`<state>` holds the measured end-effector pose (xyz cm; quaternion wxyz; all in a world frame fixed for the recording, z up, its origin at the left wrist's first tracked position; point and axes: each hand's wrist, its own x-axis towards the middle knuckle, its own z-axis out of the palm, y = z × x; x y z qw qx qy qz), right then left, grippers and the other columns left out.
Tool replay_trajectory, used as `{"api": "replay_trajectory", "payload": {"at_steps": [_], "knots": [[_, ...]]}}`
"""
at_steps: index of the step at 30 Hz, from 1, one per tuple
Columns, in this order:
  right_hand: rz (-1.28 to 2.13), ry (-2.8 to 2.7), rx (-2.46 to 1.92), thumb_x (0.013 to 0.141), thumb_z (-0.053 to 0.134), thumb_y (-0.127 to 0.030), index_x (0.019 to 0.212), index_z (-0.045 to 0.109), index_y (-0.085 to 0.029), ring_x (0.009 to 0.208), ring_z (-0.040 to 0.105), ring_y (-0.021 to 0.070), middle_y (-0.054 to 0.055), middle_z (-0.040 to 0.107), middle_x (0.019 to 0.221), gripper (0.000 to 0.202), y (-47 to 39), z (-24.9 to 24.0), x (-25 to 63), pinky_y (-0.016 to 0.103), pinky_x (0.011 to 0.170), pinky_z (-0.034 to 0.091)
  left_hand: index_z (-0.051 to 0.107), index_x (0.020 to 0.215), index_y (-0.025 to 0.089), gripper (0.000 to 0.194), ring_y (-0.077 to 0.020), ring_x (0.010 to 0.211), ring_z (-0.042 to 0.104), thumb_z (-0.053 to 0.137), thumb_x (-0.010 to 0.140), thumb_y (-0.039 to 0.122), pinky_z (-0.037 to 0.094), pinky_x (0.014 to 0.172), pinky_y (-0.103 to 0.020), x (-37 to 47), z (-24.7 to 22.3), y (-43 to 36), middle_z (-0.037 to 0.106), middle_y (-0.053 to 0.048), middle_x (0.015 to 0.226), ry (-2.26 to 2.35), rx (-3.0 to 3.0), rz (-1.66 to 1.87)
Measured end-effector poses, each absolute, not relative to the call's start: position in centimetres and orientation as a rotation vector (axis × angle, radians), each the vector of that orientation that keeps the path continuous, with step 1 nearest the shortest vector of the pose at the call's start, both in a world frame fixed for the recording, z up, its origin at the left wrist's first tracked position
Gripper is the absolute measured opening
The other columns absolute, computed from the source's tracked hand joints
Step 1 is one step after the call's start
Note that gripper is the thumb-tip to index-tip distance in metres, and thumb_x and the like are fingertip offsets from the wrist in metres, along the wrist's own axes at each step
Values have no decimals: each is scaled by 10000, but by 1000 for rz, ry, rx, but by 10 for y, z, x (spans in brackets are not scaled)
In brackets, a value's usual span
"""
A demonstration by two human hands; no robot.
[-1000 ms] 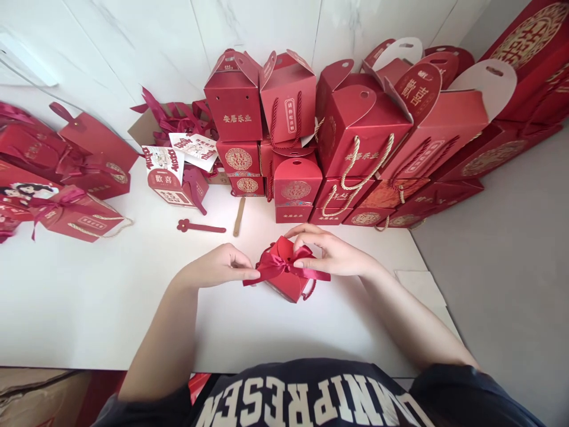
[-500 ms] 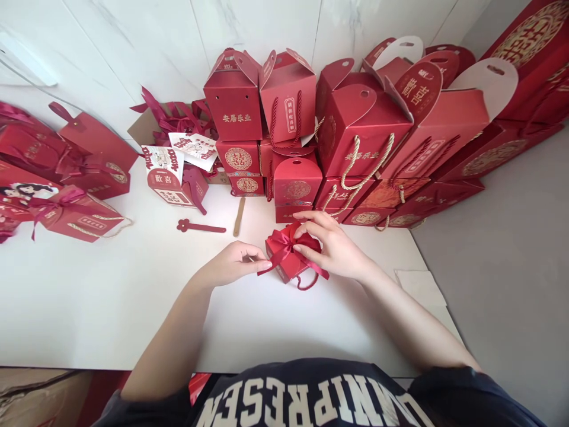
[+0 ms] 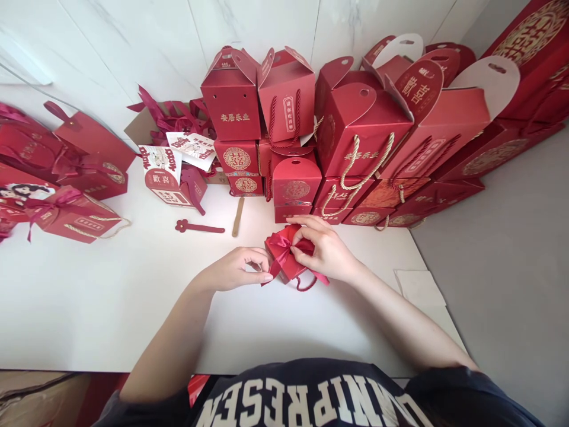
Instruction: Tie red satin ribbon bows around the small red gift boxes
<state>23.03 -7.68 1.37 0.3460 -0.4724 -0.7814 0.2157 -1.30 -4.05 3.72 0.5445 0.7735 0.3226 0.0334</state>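
A small red gift box (image 3: 290, 270) sits on the white table in front of me, topped by a shiny dark-red ribbon bow (image 3: 280, 245). My left hand (image 3: 242, 268) is at the box's left side, thumb and fingers closed on one ribbon tail. With thumb and forefinger, my right hand (image 3: 322, 246) pinches the bow near its knot and covers its right loop. Another ribbon tail and a dark-red cord handle (image 3: 306, 287) stick out at the lower right of the box.
Behind stand stacked red gift boxes (image 3: 297, 184). A flower-ended red strip (image 3: 200, 227) and a tan strip (image 3: 238, 217) lie left of them. Further left are a ribbon-filled cardboard box (image 3: 137, 126) and more red boxes (image 3: 84, 219). White paper (image 3: 418, 287) lies at right.
My right fingers have moved in to pinch the bow's knot. My left hand has shifted slightly right and down, and the left ribbon tail now hangs more steeply.
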Motion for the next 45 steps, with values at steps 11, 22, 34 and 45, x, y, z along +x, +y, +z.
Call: {"api": "replay_trajectory", "payload": {"at_steps": [11, 22, 34, 45], "knots": [[1094, -1837, -1177, 921, 557, -439, 870, 597, -217, 1280, 505, 262, 101, 555, 1341, 232, -69, 30, 255, 464, 1075, 359, 708, 813, 180, 265, -193, 862, 613, 702, 773, 442, 455, 688, -245, -31, 44, -34, 663, -44, 914, 684, 1769, -192], [1315, -1841, -1037, 856, 661, -433, 783, 655, -211, 1376, 411, 276, 83, 456, 1468, 234, -63, 27, 267, 472, 1140, 285, 601, 1161, 268, 296, -227, 1306, 442, 605, 872, 331, 386, 1074, -374, 4, 25, -40, 473, -69, 1381, 963, 1995, 769], [1142, -1733, -1024, 914, 588, -420, 682, 594, -182, 1081, 558, 205, 76, 550, 1174, 333, -61, 11, 257, 363, 971, 416, 539, 642, 161, 317, -119, 667, 473, 571, 905, 336, 395, 635, -268, 7, 11, -31, 492, -11, 753, 899, 1953, 807], [1275, -1840, -1114, 939, 510, -451, 664, 447, -191, 521, 438, 92, -40, 454, 604, 383, -78, 33, 248, 233, 509, 319, 411, 609, 158, 362, -69, 520, 292, 557, 909, 297, 231, 490, -232, 5, 24, -44, 350, 50, 565, 883, 1927, 669]]}}
